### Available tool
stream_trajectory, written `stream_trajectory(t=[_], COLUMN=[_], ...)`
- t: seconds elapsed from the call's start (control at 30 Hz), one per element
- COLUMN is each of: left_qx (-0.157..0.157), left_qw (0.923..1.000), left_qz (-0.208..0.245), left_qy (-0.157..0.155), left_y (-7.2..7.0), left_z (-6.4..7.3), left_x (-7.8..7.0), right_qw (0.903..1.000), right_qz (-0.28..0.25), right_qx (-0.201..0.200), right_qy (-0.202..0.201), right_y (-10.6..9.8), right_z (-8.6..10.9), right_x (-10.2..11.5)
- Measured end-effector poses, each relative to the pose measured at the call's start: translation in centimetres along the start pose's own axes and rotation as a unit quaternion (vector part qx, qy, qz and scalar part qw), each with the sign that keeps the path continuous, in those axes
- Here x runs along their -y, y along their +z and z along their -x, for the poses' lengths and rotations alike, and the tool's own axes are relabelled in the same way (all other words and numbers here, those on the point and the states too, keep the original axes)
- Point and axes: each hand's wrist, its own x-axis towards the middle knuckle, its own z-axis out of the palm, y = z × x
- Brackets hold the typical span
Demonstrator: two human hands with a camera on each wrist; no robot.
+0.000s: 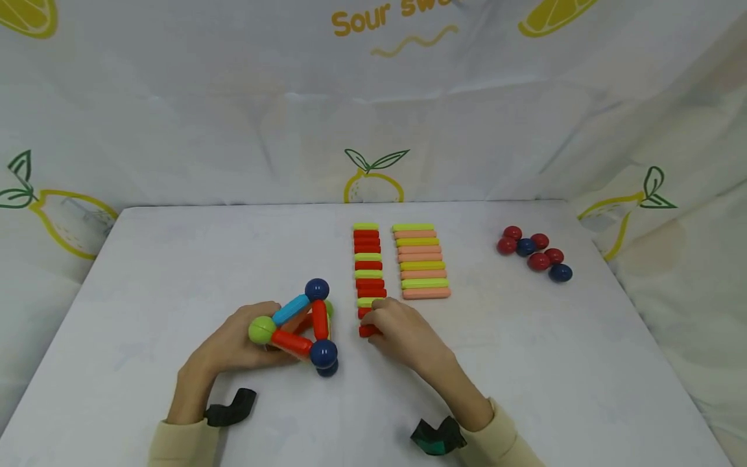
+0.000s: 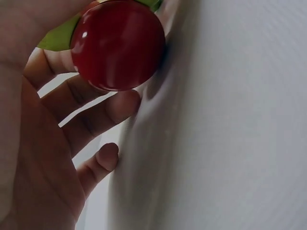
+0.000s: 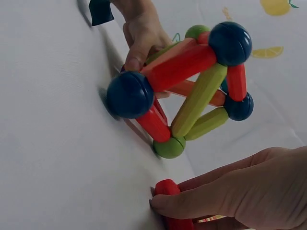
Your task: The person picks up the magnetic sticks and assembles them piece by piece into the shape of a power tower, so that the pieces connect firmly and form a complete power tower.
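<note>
My left hand [image 1: 236,340] holds a frame of coloured rods and balls [image 1: 320,321] left of centre on the white table. Blue and green balls join its red, light-blue and yellow-green rods; a red ball [image 2: 120,45] shows up close in the left wrist view. My right hand [image 1: 411,334] is at the near end of the left column of short rods [image 1: 367,264]. Between thumb and fingers it pinches a red rod [image 3: 167,188], just beside the frame in the right wrist view. Part of that rod is hidden by the fingers.
To the right of the red and green column lies a second column of longer rods [image 1: 421,266], pink, yellow and green. Several red and blue balls [image 1: 539,261] sit in a loose group at the far right. A printed curtain [image 1: 262,130] hangs behind the table's back edge.
</note>
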Motion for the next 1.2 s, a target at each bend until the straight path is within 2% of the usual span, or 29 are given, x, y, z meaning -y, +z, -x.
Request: stream_trajectory(t=[0.13,0.3,0.4,0.47,0.53,0.6,0.7,0.77,0.83,0.93,1.07,1.2], left_qx=[0.005,-0.005,-0.011,-0.016,-0.021,-0.025,-0.032,-0.034,-0.039,-0.048,-0.053,-0.053], left_qw=[0.9999,0.9999,0.9997,0.9995,0.9992,0.9991,0.9985,0.9979,0.9974,0.9975,0.9978,0.9981], left_qz=[0.005,0.015,0.017,0.018,0.02,0.018,0.016,0.018,0.02,0.015,0.009,0.003], left_qy=[-0.012,0.001,0.014,0.021,0.026,0.029,0.042,0.051,0.057,0.051,0.038,0.032], left_y=[0.3,0.7,1.2,1.5,1.8,2.0,2.1,2.1,2.1,2.2,2.1,2.0], left_z=[-0.2,-0.5,-0.8,-1.1,-1.2,-1.3,-1.2,-1.2,-1.2,-1.2,-1.2,-1.2], left_x=[0.0,0.1,0.2,0.3,0.4,0.6,0.9,0.9,1.0,0.9,0.9,1.0], right_qw=[1.0,0.9991,0.9965,0.9922,0.9845,0.9712,0.9409,0.9193,0.9052,0.8993,0.9008,0.8964], right_qz=[-0.002,-0.038,-0.079,-0.109,-0.138,-0.181,-0.262,-0.314,-0.344,-0.361,-0.368,-0.384], right_qx=[0.002,0.009,-0.016,-0.053,-0.101,-0.148,-0.206,-0.226,-0.236,-0.231,-0.208,-0.193], right_qy=[-0.003,-0.017,-0.024,-0.03,-0.039,-0.048,-0.064,-0.074,-0.082,-0.09,-0.1,-0.108], right_y=[0.2,-0.4,-1.6,-2.5,-3.3,-4.0,-4.5,-4.6,-4.6,-4.5,-4.0,-3.6], right_z=[0.1,0.0,0.0,-0.2,-0.5,-1.2,-2.7,-3.7,-4.5,-5.4,-6.1,-6.5], right_x=[0.2,0.0,-0.1,-0.2,-0.1,0.1,0.9,1.5,2.1,2.9,3.6,4.0])
